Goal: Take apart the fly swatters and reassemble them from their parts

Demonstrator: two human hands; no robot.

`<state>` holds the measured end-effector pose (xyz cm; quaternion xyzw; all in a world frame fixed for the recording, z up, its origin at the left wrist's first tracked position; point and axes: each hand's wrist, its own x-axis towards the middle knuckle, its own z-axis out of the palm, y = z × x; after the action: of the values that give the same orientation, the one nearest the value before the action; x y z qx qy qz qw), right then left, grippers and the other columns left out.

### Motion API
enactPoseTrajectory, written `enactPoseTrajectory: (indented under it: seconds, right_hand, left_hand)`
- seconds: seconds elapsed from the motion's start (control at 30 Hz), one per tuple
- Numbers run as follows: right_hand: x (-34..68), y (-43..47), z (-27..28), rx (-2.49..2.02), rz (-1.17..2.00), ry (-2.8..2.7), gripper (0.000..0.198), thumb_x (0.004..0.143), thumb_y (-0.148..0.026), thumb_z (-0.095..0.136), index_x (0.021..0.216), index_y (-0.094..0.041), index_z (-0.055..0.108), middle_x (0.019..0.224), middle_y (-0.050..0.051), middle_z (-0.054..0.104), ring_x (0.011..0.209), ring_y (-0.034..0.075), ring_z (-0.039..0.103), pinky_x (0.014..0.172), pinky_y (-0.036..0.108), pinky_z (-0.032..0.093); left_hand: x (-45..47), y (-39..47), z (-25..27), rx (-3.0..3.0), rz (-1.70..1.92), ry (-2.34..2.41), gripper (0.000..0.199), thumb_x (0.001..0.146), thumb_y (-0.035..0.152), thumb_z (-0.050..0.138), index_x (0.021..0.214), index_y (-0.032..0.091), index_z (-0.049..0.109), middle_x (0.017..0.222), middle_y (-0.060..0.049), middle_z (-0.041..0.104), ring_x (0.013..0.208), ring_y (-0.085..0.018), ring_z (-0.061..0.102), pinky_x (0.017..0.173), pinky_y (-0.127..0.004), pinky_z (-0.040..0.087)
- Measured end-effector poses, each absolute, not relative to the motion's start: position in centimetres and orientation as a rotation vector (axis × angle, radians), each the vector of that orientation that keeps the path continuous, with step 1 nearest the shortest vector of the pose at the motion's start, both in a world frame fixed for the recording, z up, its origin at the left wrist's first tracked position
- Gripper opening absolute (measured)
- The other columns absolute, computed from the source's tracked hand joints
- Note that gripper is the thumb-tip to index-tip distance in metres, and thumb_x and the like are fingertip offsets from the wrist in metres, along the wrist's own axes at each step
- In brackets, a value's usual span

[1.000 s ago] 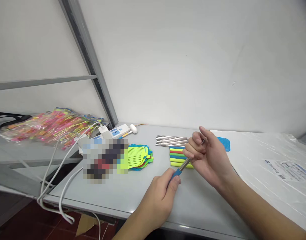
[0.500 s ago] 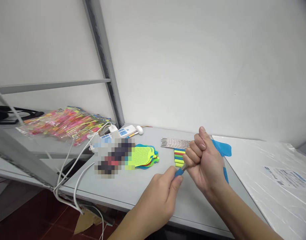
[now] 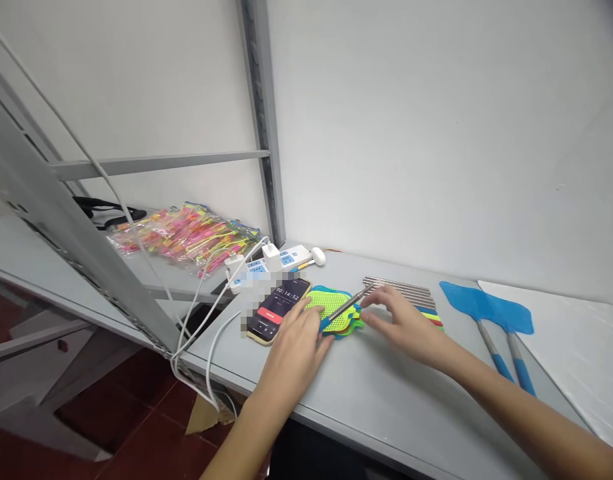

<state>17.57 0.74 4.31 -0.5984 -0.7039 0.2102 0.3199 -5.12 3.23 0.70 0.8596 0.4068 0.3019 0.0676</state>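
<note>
My left hand is closed around the blue grip of a silver metal rod, which points up to the right. Beneath the rod lies a stack of perforated fly swatter heads, lime green on top with blue and red edges below. At the right end of this stack, my right hand reaches in with thumb and fingers apart. Behind it are several bare metal rods and coloured grips, partly hidden. Two blue-headed fly swatters with metal shafts and blue grips lie farther right.
A phone showing a timer lies left of the stack. Behind it sits a white power strip with plugs and cables hanging over the edge. Bagged colourful items fill the left shelf beyond a metal post. A white wrapped board lies right.
My hands have separated and moved left to the stack of swatter heads. The right hand has let go of the rod; the left keeps its grip. The view has shifted, showing two swatters.
</note>
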Motion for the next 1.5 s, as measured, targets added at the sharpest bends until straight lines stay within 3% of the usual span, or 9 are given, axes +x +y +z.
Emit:
enactPoseTrajectory:
  seconds: [0.17,0.33,0.43,0.57,0.77,0.93,1.17,1.37,1.5]
  right_hand:
    - [17.9,1.8,1.9,-1.633,0.123,-2.146,0.023,0.084,-0.035,0.061,0.104,-0.023,0.063,0.111,0.01,0.057,0.105,0.028,0.052,0.086,0.045,0.042]
    - [16.9,2.4,2.0,-1.671,0.023,-2.156,0.023,0.086,-0.038,0.06,0.103,-0.023,0.06,0.11,0.008,0.057,0.105,0.028,0.05,0.086,0.045,0.039]
    - [16.0,2.7,2.3,-1.649,-0.026,-2.142,0.025,0.085,-0.037,0.061,0.106,-0.023,0.058,0.11,0.008,0.057,0.105,0.028,0.05,0.085,0.044,0.038]
    - [15.2,2.8,2.9,-1.574,-0.085,-2.222,0.027,0.085,-0.024,0.058,0.112,-0.023,0.057,0.108,0.009,0.057,0.102,0.026,0.051,0.086,0.042,0.036]
    - [14.6,3.1,3.5,-1.172,-0.504,-2.61,0.017,0.092,-0.022,0.053,0.106,-0.025,0.062,0.104,0.007,0.06,0.096,0.023,0.051,0.086,0.042,0.032]
    - [15.1,3.0,3.7,-0.769,-0.828,-2.64,0.021,0.094,-0.011,0.045,0.104,-0.014,0.063,0.083,0.005,0.061,0.077,0.018,0.05,0.081,0.038,0.033]
    - [21.5,-1.5,3.5,-0.86,-0.783,-2.394,0.016,0.091,-0.017,0.055,0.105,-0.015,0.062,0.085,0.007,0.063,0.078,0.019,0.054,0.081,0.04,0.036]
    - [27.3,-6.9,2.3,-1.034,-0.766,-2.314,0.022,0.085,-0.009,0.061,0.105,-0.018,0.063,0.086,0.007,0.062,0.079,0.021,0.059,0.076,0.042,0.043]
    - [29.3,-9.4,1.4,-1.016,-0.685,-2.322,0.031,0.081,-0.011,0.065,0.111,-0.017,0.061,0.107,0.015,0.064,0.102,0.03,0.061,0.086,0.05,0.048]
  left_hand:
    - [-5.0,3.2,-0.1,2.576,0.818,1.298,0.014,0.09,0.017,0.056,0.103,0.02,0.056,0.099,-0.006,0.068,0.095,-0.025,0.063,0.079,-0.039,0.052]
    - [-5.7,3.5,-0.6,2.606,1.11,1.215,0.032,0.086,0.004,0.052,0.113,0.019,0.055,0.111,-0.007,0.068,0.104,-0.022,0.064,0.086,-0.034,0.052]
    - [-5.7,4.0,-0.5,2.503,1.267,1.268,0.025,0.087,0.007,0.054,0.108,0.019,0.057,0.108,-0.006,0.071,0.099,-0.02,0.067,0.085,-0.029,0.052]
    - [-5.4,4.4,-0.5,2.392,1.318,1.352,0.012,0.087,0.01,0.057,0.096,0.019,0.06,0.1,-0.005,0.073,0.093,-0.018,0.07,0.08,-0.025,0.053]
    - [-5.1,4.5,-0.9,2.369,1.344,1.342,0.013,0.087,0.011,0.058,0.096,0.02,0.061,0.096,-0.004,0.073,0.087,-0.017,0.07,0.075,-0.024,0.053]
    - [-5.1,4.6,-1.0,2.392,1.373,1.268,0.019,0.087,0.01,0.057,0.103,0.019,0.063,0.101,-0.006,0.073,0.096,-0.018,0.069,0.084,-0.026,0.053]
    - [-5.2,4.5,-1.7,2.488,1.307,1.141,0.031,0.085,0.005,0.057,0.111,0.02,0.062,0.108,-0.006,0.071,0.109,-0.021,0.063,0.095,-0.035,0.052]
    - [-4.7,3.9,-1.1,2.544,1.175,1.088,0.022,0.084,0.022,0.068,0.105,0.02,0.064,0.104,-0.008,0.069,0.105,-0.023,0.063,0.087,-0.036,0.054]
    - [-4.2,3.4,-0.3,2.511,1.054,1.129,0.029,0.086,0.035,0.066,0.109,0.019,0.06,0.105,-0.008,0.066,0.102,-0.022,0.062,0.089,-0.038,0.051]
